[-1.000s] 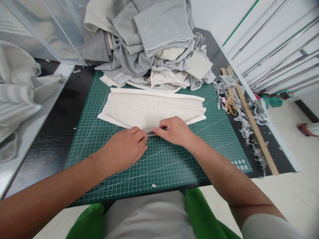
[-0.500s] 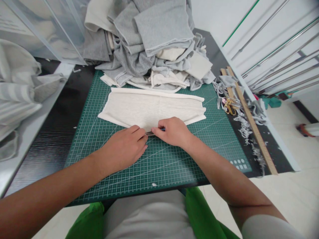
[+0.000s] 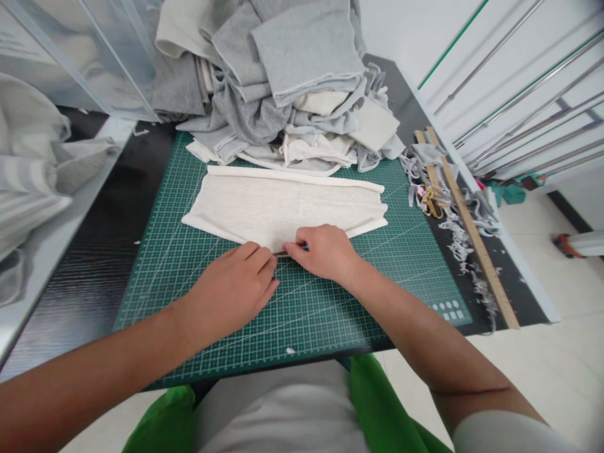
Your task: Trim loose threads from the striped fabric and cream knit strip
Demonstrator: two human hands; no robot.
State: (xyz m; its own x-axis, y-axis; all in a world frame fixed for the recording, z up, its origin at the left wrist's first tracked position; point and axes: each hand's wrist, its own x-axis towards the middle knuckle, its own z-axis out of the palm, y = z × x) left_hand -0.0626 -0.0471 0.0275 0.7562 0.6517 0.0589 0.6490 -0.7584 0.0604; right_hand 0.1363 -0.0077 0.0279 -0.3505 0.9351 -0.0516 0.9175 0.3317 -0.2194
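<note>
A cream knit fabric piece [image 3: 287, 204] lies flat across the green cutting mat [image 3: 302, 314], its long edges curled. At the middle of its near edge, my left hand [image 3: 236, 283] is closed, fingertips pinching the fabric. Just to the right, my right hand [image 3: 325, 253] is closed round a slim tool [image 3: 282, 254]. The tool's thin metallic part points left toward my left fingertips, and a bluish bit shows behind the thumb. Most of it is hidden in the hand, so its exact kind cannot be made out.
A heap of grey and cream fabric pieces [image 3: 292, 82] stands at the back of the mat. To the right lie a wooden ruler [image 3: 476, 239], gold-handled scissors [image 3: 430, 202] and fabric scraps [image 3: 457, 242]. Striped fabric [image 3: 28, 182] is at the left; metal rails [image 3: 523, 113] stand far right.
The view has shifted slightly. My two hands stay at the fabric's near edge, and less of the tool's metal part shows between them.
</note>
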